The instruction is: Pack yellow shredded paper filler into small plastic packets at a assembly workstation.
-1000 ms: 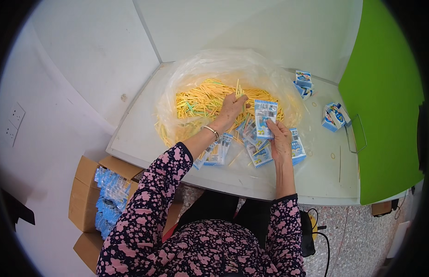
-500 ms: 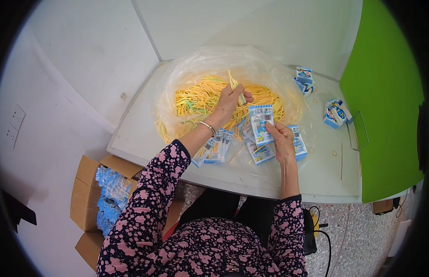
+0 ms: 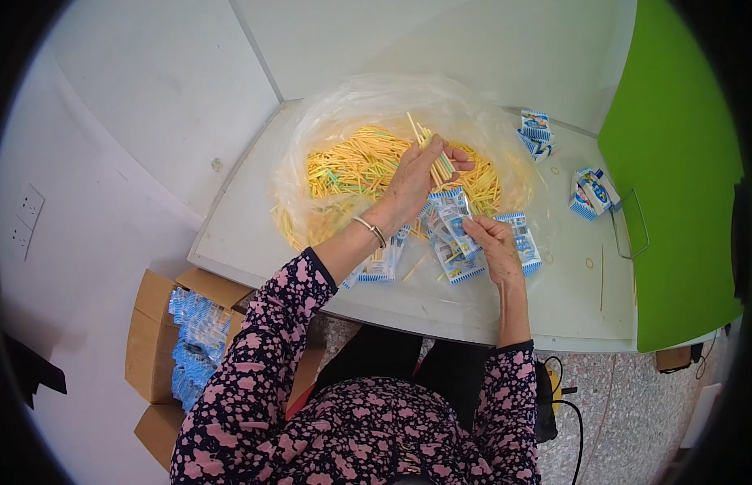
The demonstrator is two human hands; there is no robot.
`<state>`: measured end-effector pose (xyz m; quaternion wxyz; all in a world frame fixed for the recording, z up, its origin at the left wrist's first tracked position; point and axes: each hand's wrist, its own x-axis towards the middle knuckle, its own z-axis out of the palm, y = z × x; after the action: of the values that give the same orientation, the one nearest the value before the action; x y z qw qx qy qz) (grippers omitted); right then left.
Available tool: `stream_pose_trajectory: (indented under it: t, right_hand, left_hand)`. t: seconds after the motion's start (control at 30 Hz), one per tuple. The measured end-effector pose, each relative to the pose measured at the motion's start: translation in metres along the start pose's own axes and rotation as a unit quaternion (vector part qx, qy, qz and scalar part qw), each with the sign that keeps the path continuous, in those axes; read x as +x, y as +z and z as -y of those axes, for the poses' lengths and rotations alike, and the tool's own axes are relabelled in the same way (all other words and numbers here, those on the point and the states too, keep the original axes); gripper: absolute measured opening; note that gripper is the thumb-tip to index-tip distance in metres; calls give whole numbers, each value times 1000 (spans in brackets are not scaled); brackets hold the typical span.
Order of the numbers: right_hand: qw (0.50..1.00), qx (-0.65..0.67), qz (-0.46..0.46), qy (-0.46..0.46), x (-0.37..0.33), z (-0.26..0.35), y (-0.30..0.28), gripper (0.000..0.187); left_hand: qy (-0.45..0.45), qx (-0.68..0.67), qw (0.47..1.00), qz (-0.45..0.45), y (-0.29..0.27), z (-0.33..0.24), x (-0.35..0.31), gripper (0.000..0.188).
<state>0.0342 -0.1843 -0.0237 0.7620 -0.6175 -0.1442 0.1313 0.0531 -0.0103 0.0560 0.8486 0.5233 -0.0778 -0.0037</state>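
My left hand (image 3: 418, 176) is closed around a small bundle of thin yellow sticks (image 3: 443, 168), a few of them pale green, with some ends standing up past the thumb. Just below the bundle, my right hand (image 3: 496, 242) pinches a blue-and-white printed packet (image 3: 454, 212) by its right side. The bundle's lower ends come close to the packet's top; whether they are inside it I cannot tell. Behind both hands, a heap of yellow sticks (image 3: 352, 162) fills an open clear plastic bag (image 3: 368, 90). More packets (image 3: 460, 267) lie under and beside my right hand.
Small blue-and-white boxes (image 3: 590, 194) stand at the table's right, beside a wire handle (image 3: 635, 234) near a green panel (image 3: 675, 186). A cardboard box (image 3: 152, 339) full of blue packets sits lower left. White walls (image 3: 441, 44) close off the back and left.
My left hand has shifted right with the sticks, closer to the packet. The packet in my right hand has tilted, its top edge lower than before.
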Motion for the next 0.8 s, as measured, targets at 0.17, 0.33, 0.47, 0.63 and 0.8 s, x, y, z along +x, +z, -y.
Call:
stream_pose_trajectory:
  t: [0.17, 0.33, 0.47, 0.63, 0.8]
  right_hand:
    - [999, 27, 16, 8, -2, -1, 0, 20]
    - [999, 32, 6, -4, -5, -2, -1, 20]
    - [1000, 1, -1, -6, -9, 2, 3, 18]
    - [1000, -14, 2, -5, -9, -3, -2, 20]
    - [1000, -24, 5, -4, -9, -3, 0, 22]
  left_hand:
    - [-8, 28, 999, 20, 3, 6, -9, 30]
    - [10, 73, 997, 30, 3, 12, -18, 36]
    - [98, 167, 981, 10, 8, 10, -24, 41]
    - [90, 204, 975, 20, 2, 17, -28, 42]
    - [97, 259, 960, 43, -2, 24, -35, 40]
